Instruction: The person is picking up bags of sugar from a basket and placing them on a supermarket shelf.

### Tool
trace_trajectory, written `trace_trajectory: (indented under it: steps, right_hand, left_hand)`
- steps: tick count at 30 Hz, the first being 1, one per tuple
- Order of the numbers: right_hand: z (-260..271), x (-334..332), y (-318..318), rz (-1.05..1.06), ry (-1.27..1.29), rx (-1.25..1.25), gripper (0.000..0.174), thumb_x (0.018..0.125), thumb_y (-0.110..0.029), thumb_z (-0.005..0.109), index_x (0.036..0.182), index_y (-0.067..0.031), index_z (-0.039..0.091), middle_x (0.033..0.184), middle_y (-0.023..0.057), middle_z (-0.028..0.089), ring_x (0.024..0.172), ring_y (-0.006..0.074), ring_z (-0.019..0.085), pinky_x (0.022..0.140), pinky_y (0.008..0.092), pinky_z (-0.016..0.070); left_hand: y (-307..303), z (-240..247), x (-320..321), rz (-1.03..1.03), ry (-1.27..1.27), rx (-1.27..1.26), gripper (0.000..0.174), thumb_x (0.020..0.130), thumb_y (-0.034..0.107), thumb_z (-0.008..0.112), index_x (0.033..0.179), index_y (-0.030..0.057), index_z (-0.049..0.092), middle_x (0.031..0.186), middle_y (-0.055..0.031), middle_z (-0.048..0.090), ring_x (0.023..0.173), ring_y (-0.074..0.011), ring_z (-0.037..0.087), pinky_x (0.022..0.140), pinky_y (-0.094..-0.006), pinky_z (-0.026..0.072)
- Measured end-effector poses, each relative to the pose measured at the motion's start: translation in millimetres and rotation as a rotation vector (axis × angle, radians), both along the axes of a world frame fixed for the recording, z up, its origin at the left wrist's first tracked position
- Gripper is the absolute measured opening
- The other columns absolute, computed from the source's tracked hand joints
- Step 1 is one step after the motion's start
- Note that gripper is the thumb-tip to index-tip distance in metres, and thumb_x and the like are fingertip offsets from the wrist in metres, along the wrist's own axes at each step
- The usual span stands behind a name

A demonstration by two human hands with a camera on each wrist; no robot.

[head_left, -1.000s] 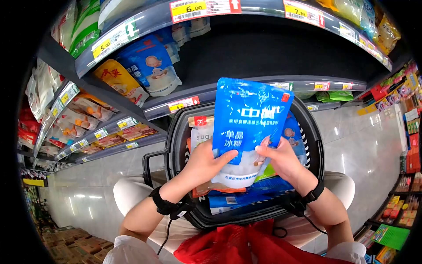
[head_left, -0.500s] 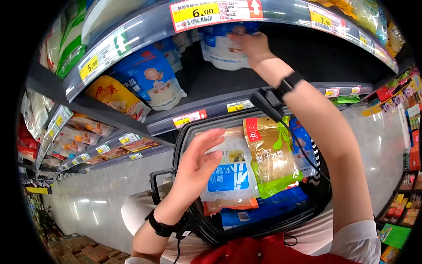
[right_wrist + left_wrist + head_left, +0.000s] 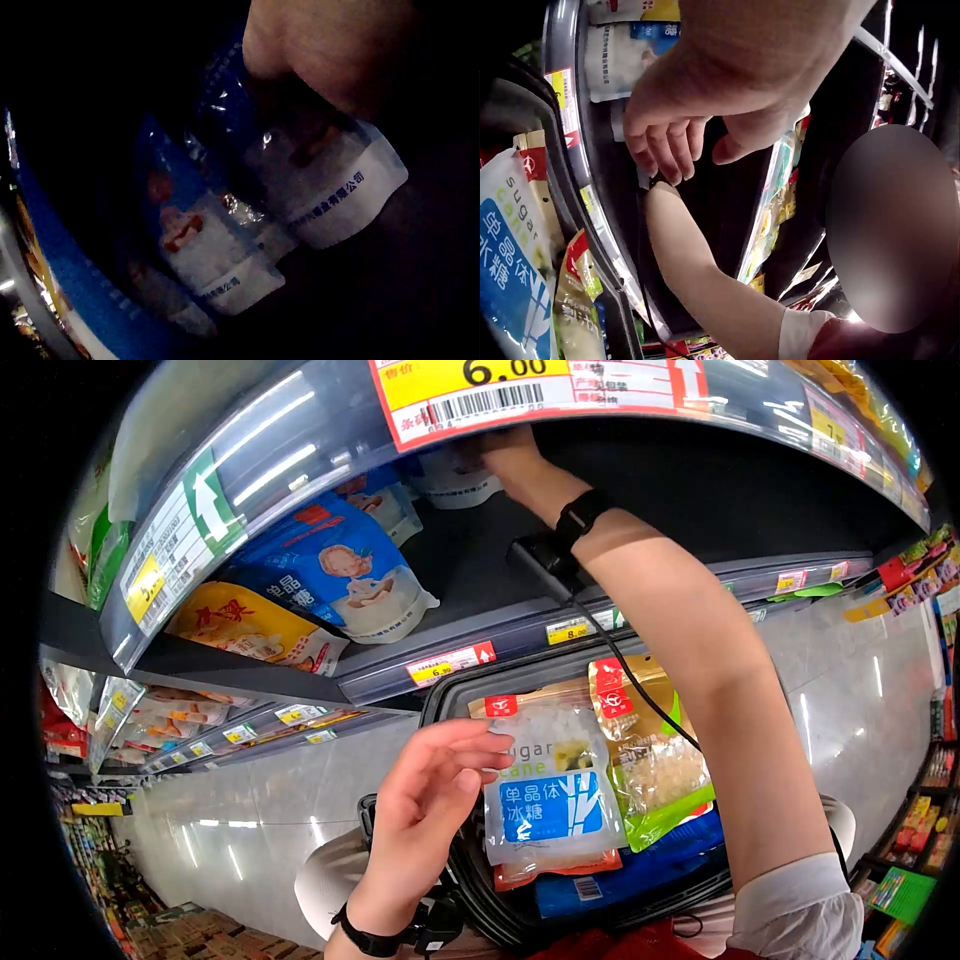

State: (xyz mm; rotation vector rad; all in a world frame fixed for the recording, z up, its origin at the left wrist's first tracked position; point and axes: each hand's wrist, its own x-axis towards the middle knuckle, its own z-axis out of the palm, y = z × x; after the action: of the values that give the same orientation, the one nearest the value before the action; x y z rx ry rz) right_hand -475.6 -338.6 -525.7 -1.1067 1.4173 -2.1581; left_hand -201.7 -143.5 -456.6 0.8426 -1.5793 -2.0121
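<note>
My right hand (image 3: 515, 460) is deep in the shelf under the upper ledge, gripping a blue and white stand-up pouch of rock sugar (image 3: 330, 202). Much of the pouch is hidden by the hand and in shadow. Beside it, in the right wrist view, stand similar blue pouches (image 3: 217, 262). My left hand (image 3: 430, 790) hovers at the basket's left side, fingers loosely bent and empty. Its fingertips overlap the edge of a clear sugar cane rock sugar bag (image 3: 555, 745). A gold and green bag (image 3: 660, 760) lies to the right of that one in the black basket (image 3: 480, 675).
The upper shelf ledge with a large price label (image 3: 540, 390) hangs low above the right arm. A blue pouch (image 3: 345, 575) and a yellow bag (image 3: 250, 625) stand at the shelf's left. A cable (image 3: 630, 670) trails from the right wrist over the basket.
Both hands held the blue pouch over the basket; then the left hand let go and the right carried it into the shelf, now farther back and left. The head view has moved closer to the shelf.
</note>
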Motion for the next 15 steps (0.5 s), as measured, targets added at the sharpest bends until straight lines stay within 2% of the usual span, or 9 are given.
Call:
trace_trajectory:
  steps: [2,3,10,15]
  right_hand:
    - [8.5,-16.2,3.4,0.366,-0.05,0.127,0.037,0.074,-0.011,0.063,0.107,-0.0002,0.051,0.097,0.0112,0.059,0.088,0.0242,0.058,0.075,0.0356,0.0479]
    - [20.7,-12.4,8.4,0.346,-0.042,0.212,0.025,0.08,-0.004,0.05,0.105,-0.0058,0.049,0.105,0.0095,0.055,0.099,0.0211,0.052,0.083,0.0363,0.0416]
    - [17.3,-16.0,-25.6,0.113,0.052,0.217,0.026,0.08,-0.004,0.05,0.105,-0.0058,0.05,0.106,0.0098,0.055,0.099,0.0207,0.052,0.083,0.036,0.0414]
    - [12.8,-13.0,-30.6,0.049,0.064,0.226,0.026,0.079,-0.004,0.05,0.105,-0.0057,0.05,0.107,0.01,0.054,0.099,0.0204,0.052,0.084,0.0358,0.0413]
  left_hand:
    - [-1.8,-0.7,3.7,-0.022,0.03,0.026,0.028,0.086,0.005,0.042,0.114,0.0021,0.042,0.106,-0.0119,0.054,0.095,-0.0186,0.052,0.084,-0.0305,0.0393]
    - [-2.3,-0.8,4.4,-0.043,0.065,0.05,0.028,0.086,0.002,0.041,0.114,0.0025,0.042,0.106,-0.0105,0.054,0.096,-0.0171,0.052,0.084,-0.029,0.0388]
    - [-0.9,-0.6,-1.1,-0.05,0.05,0.049,0.028,0.085,0.0,0.039,0.113,0.002,0.042,0.105,-0.0105,0.054,0.095,-0.0168,0.052,0.084,-0.0291,0.0389]
    - [-3.2,0.1,0.2,-0.027,0.025,0.072,0.028,0.085,-0.001,0.04,0.112,0.0017,0.042,0.103,-0.0106,0.054,0.094,-0.0165,0.052,0.085,-0.0289,0.0394]
